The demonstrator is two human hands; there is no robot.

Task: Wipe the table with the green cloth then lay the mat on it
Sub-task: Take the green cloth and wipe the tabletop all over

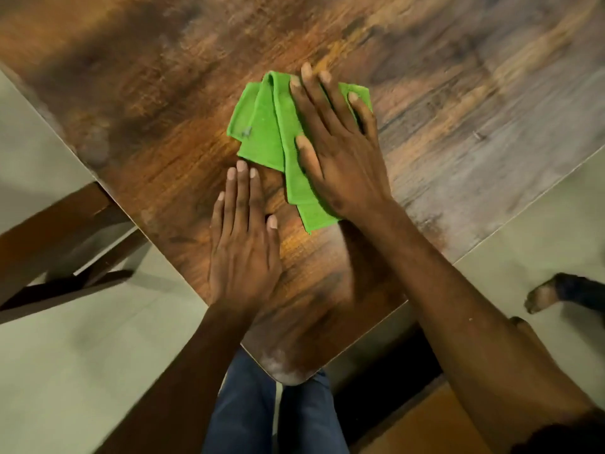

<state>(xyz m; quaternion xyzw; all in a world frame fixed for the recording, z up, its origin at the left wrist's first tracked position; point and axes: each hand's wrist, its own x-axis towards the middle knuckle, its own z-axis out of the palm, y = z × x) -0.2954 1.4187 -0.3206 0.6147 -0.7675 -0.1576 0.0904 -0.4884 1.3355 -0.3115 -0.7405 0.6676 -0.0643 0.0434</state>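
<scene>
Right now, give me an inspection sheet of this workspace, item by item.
Surface: wooden table, worn grain, pale patch at its near corner.
Job's things: green cloth, folded, lying flat on the table; mat not in view.
Clutter: small speck on the table's right side; otherwise nothing seen.
Grippers: right hand pressed flat on the cloth, fingers straight; left hand flat on bare wood beside it.
Cables: nothing seen.
Surroundings: pale floor; dark wooden frame at left; person's jeans below the corner.
</scene>
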